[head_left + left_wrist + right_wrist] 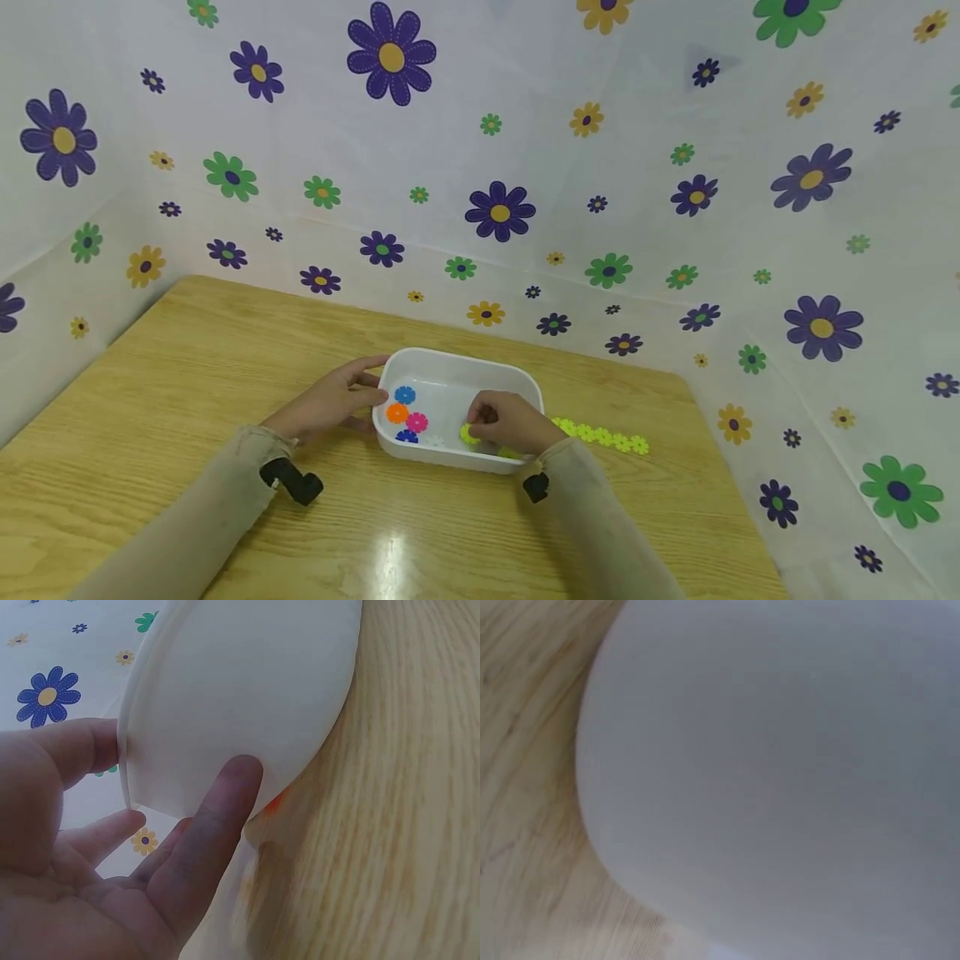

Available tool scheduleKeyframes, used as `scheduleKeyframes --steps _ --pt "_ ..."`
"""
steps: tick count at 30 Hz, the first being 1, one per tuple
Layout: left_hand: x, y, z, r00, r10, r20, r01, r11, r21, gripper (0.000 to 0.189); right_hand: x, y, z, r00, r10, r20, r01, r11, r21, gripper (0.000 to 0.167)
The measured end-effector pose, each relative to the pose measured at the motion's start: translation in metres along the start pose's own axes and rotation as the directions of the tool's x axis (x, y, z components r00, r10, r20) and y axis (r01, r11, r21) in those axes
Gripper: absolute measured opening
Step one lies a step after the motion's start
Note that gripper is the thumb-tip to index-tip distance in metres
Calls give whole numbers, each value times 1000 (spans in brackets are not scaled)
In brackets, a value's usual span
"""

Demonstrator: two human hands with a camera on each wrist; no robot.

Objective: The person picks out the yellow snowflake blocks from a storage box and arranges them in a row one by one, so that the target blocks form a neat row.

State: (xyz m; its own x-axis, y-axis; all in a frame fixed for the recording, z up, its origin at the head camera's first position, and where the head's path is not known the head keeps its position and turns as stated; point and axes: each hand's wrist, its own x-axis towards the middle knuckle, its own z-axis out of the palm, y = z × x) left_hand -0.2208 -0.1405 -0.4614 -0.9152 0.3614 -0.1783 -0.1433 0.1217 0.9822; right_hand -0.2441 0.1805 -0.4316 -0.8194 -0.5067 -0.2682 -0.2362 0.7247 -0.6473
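In the head view a white plastic basin (457,360) holds several small flower-shaped plastic discs. My left hand (330,406) holds its left end, thumb over the rim and other fingers spread along the outer wall. The left wrist view shows one finger pressing that wall. Inside the basin, my right hand (506,421) has curled fingers and pinches a yellow flower disc (468,433). At the left lie a light blue disc (405,395), an orange disc (397,413), a pink disc (417,422) and a dark blue disc (407,436). The right wrist view shows mostly blurred basin wall.
A row of joined yellow flower discs (600,436) lies on the wooden table (247,358), just right of the basin. More yellow (510,453) shows inside the basin below the right hand. A white flower-print cloth (442,158) hangs behind the table and along its sides.
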Motion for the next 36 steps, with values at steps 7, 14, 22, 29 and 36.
scheduleKeyframes --steps 7,14,22,29,36 --pt "0 0 1 1000 7 4 -7 1000 -2 65 -9 0 -5 995 -53 -80 58 996 61 8" --pt "-2 1 2 1000 9 6 -9 1000 -3 67 -26 -4 -18 981 -90 -172 109 989 103 7" --pt "-1 2 3 1000 -9 -9 9 1000 6 67 -45 18 -40 974 -80 -212 108 986 125 13" --pt "-1 5 3 1000 5 7 -5 1000 10 69 -63 46 -60 970 -28 -241 76 979 191 15" --pt "-2 5 4 1000 -6 -7 6 1000 3 67 -90 73 -80 958 34 -286 31 975 219 18"
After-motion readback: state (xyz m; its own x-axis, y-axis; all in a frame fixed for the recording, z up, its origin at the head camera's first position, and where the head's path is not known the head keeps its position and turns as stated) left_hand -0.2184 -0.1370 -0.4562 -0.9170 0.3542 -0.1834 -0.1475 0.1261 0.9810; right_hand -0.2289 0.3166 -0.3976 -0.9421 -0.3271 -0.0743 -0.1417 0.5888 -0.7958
